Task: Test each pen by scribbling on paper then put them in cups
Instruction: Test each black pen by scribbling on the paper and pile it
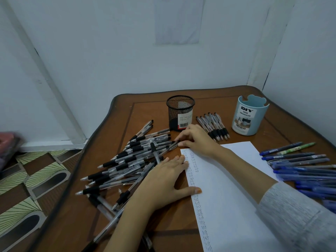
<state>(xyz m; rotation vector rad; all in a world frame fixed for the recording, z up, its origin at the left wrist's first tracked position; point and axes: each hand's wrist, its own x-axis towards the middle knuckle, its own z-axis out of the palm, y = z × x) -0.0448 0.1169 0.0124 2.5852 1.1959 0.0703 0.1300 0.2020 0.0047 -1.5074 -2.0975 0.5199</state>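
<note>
My right hand [197,139] pinches the end of a pen [171,145] just left of it, shaft slanting toward my left hand [166,179], which rests flat, holding nothing, on pile [125,160] and paper [229,182].

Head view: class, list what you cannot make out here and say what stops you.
All in the head view:
- Blue pens: count unknown; the right edge cuts the heap.
- Desk organizer: contents hidden by its own wall.
- Right hand: whether it pinches a black pen; fingertips overlap.
- Mesh cup label: print too small.
- Paper: lower end cut by the bottom edge.
</note>
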